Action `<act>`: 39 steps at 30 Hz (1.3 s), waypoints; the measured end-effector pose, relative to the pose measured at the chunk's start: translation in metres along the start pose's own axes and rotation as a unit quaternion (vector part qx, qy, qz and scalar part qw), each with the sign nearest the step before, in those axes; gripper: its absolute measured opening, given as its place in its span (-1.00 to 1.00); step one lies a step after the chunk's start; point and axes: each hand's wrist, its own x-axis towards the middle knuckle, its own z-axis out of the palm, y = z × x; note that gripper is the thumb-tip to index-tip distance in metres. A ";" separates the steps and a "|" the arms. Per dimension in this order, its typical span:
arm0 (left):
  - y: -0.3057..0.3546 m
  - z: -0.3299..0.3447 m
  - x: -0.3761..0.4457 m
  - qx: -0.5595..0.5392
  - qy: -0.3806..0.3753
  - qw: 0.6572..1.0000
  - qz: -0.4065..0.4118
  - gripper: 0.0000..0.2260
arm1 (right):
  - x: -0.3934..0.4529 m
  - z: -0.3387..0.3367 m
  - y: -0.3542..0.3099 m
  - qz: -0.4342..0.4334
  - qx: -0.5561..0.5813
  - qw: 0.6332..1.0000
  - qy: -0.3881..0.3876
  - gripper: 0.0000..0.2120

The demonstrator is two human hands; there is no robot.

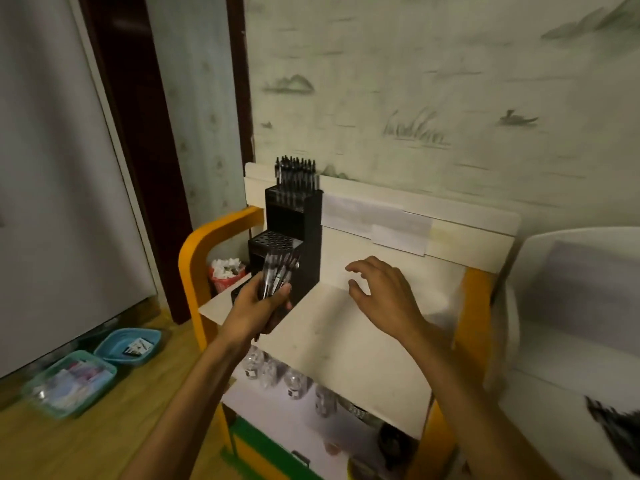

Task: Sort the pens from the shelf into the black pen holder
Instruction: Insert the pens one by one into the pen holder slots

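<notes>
A black tiered pen holder (304, 230) stands at the back left of the white shelf top (346, 341). Its top tier is filled with several upright pens (297, 173); the lower tier's holes (273, 241) look empty. My left hand (258, 306) is closed around a bundle of several pens (278, 273), held just in front of the holder's lower tier. My right hand (384, 292) hovers over the shelf top to the right of the holder, fingers spread, holding nothing.
The shelf has orange side frames (199, 258). Plastic bottles (291, 382) sit on the level below. A red cup of scraps (225, 271) is behind the left frame. Two baskets (100, 368) lie on the wooden floor at left. A white chair (571, 306) stands at right.
</notes>
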 end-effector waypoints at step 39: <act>-0.001 -0.145 0.358 -0.138 -0.185 0.973 0.018 -0.89 | 0.278 0.151 -0.069 0.054 -0.014 0.991 0.120 -0.83</act>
